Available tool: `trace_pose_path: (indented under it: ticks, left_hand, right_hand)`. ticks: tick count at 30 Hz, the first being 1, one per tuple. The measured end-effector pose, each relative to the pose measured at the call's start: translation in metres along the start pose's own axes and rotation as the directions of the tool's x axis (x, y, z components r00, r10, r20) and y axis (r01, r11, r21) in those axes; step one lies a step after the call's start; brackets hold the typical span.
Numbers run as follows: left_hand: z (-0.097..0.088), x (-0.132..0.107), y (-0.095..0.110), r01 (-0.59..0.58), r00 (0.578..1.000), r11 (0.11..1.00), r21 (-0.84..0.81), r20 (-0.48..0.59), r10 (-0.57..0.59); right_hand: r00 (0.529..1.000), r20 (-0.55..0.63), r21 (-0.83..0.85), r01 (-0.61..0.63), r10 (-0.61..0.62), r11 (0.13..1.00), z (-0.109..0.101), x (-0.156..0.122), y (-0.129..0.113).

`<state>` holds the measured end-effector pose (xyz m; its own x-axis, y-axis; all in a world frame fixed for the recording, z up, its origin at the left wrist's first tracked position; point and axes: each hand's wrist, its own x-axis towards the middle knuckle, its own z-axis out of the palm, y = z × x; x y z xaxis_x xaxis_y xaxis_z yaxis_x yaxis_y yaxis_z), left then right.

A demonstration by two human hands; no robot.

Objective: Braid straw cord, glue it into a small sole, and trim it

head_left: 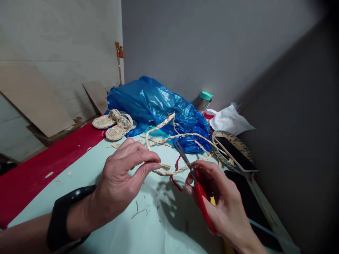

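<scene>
Head view: the left hand (pixel 122 178) is pinching straw strands (pixel 165 166) in a fingertip grip, leaving their ends free; the right hand (pixel 224 197) is gripping red-handled scissors (pixel 200 195), blades pointing forward; braided cord (pixel 162 124) is looping beyond, over the desk (pixel 148 229).

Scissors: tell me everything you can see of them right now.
The scissors have red handles that look like plastic, and slim, pointed grey blades that look like metal. They slant across the picture, tips toward the upper left, handles toward the lower right. The right hand holds them at the handles, hiding part of them. How far the blades are parted is hard to tell. The tips show near the braided cord; whether they touch it is unclear.
</scene>
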<state>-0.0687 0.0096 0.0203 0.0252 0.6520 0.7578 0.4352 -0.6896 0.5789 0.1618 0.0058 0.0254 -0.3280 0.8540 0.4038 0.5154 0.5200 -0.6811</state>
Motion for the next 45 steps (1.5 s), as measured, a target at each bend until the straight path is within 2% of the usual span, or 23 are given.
trace_pose_path:
  ticks: [4, 7, 11, 14, 16, 21, 28, 34, 41, 45]
  left_hand:
    - [-0.004, 0.003, 0.003, 0.032, 0.998, 0.994, 0.102, -0.058, -0.026]
    - [-0.008, 0.006, 0.007, 0.184, 0.982, 0.978, 0.1, 0.027, -0.187]
    - [-0.007, 0.007, 0.008, 0.472, 0.874, 0.876, -0.096, 0.181, -0.451]
    - [-0.005, 0.005, 0.007, 0.594, 0.796, 0.779, -0.204, 0.294, -0.53]
    - [-0.005, 0.004, 0.007, 0.627, 0.768, 0.744, -0.233, 0.345, -0.539]
    - [-0.008, 0.005, 0.008, 0.627, 0.764, 0.729, -0.274, 0.397, -0.508]
    - [-0.007, 0.004, 0.007, 0.646, 0.75, 0.699, -0.306, 0.422, -0.509]
    - [-0.006, -0.003, 0.002, 0.653, 0.756, 0.622, -0.432, 0.325, -0.568]
    - [-0.004, -0.002, 0.001, 0.644, 0.758, 0.586, -0.492, 0.301, -0.579]
    - [-0.002, 0.001, 0.005, 0.645, 0.764, 0.617, -0.451, 0.395, -0.51]
  right_hand:
    - [1.0, 0.014, 0.015, 0.004, -0.004, 1.0, 0.002, 0.0, 0.002]
    - [1.0, 0.019, 0.018, -0.011, 0.011, 1.0, 0.004, -0.002, 0.001]
    - [0.999, 0.036, -0.031, 0.037, -0.036, 0.999, 0.006, -0.004, -0.005]
    - [0.994, 0.051, -0.098, 0.104, -0.099, 0.99, 0.008, -0.004, -0.01]
    - [0.993, 0.048, -0.123, 0.109, -0.104, 0.986, 0.01, -0.005, -0.012]
    - [0.994, 0.062, -0.139, 0.094, -0.086, 0.986, 0.012, -0.007, -0.012]
    - [0.986, 0.164, -0.151, 0.026, -0.001, 0.988, 0.007, -0.01, -0.013]
    - [0.987, 0.156, -0.21, 0.079, -0.046, 0.974, 0.006, -0.009, -0.017]
    - [0.984, 0.175, -0.152, 0.012, 0.015, 0.988, 0.009, -0.007, -0.02]
    - [0.981, 0.194, -0.092, -0.002, 0.02, 0.996, 0.009, -0.009, -0.019]
